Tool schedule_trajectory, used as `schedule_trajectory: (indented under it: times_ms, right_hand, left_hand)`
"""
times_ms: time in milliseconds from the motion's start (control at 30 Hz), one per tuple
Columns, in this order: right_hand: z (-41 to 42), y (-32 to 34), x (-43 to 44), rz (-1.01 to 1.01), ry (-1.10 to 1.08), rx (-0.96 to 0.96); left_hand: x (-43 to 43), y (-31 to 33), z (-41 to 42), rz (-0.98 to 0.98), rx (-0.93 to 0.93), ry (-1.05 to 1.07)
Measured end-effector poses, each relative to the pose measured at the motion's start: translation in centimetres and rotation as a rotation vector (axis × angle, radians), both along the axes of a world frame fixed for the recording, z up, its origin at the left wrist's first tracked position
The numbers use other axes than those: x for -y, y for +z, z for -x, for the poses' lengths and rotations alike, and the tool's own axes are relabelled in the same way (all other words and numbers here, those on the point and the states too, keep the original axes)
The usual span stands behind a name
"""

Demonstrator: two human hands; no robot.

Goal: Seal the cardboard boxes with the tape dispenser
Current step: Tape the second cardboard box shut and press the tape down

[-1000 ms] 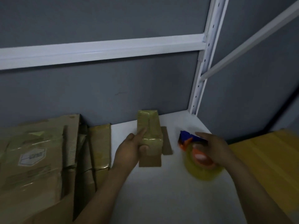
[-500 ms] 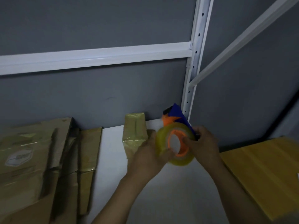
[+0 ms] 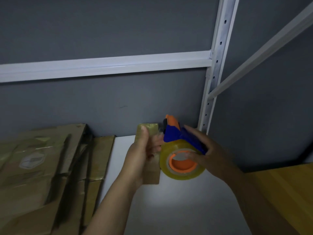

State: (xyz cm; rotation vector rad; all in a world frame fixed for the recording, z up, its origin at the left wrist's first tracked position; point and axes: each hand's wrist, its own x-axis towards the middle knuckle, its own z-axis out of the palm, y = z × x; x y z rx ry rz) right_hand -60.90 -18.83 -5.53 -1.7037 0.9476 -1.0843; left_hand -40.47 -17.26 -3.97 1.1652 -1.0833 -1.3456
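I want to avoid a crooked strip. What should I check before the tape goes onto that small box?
1. Small box held firm: ok. The left hand has a grip round it, thumb near its top end.
2. Tape dispenser in hand: ok. The right hand holds it, thumb across the tape roll.
3. Dispenser's front end near the box: ok. It sits close beside the box's top.
4. Free tape end stuck to the box: cannot tell. That spot is blurred.
5. Box flaps shut: cannot tell. The hand hides most of the box.
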Motion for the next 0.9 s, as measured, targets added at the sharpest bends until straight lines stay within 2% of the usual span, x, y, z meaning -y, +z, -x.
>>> schedule_trajectory:
  times_ms: [67,133,400,633,767,900]
  right_hand:
    - [0.0,-0.2,0.3,0.017,-0.006,-0.056]
    - [0.2,-0.5,0.7,0.042,-0.045,-0.124]
    - [1.0,0.0,2.7,0.156,-0.048,-0.426]
    - [1.5,-0.1,2.9,0.133,-0.066,-0.651]
    - [0.4,0.1,2.9,0.105,-0.036,-0.737]
    - [-0.1,0.5,3.5,0.163,-0.046,-0.885]
  left_hand:
    - [0.6,0.5,-0.2,-0.059,-0.083,0.025]
    - [1.2,0.6,-0.5,-0.07,-0.092,0.087]
    - [2.2,-0.7,-2.8,-0.077,0.085,0.226]
    - [3.0,-2.3,-5.6,-0.117,0.213,0.359]
    - [3.6,-3.5,-6.6,-0.167,0.218,0.437]
    - [4.3,-4.7,-7.2,-0.196,0.278,0.451]
